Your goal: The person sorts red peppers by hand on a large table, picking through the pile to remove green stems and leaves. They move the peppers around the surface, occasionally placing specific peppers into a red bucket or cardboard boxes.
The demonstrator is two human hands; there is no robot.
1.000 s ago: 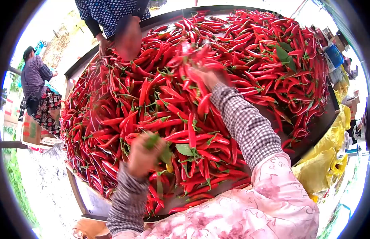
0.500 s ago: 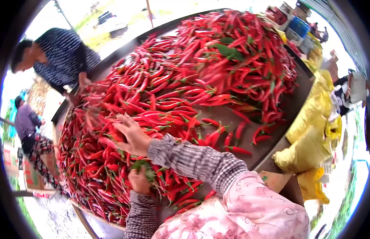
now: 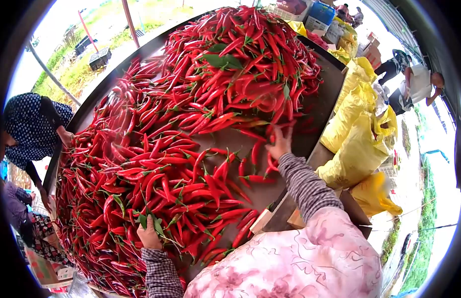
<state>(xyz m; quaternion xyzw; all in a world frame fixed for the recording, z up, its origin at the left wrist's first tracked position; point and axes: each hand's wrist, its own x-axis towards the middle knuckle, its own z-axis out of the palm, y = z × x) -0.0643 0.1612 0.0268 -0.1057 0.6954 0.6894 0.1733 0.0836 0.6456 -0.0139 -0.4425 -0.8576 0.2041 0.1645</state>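
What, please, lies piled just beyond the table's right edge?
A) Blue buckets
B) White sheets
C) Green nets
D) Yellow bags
D: yellow bags are heaped against the right edge of the table, next to where the right hand reaches among the chillies.

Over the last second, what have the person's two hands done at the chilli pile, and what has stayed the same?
The right hand swung from mid-pile out to the chillies by the table's right edge. The left hand stays near the front, fingers still clutching green leaves.
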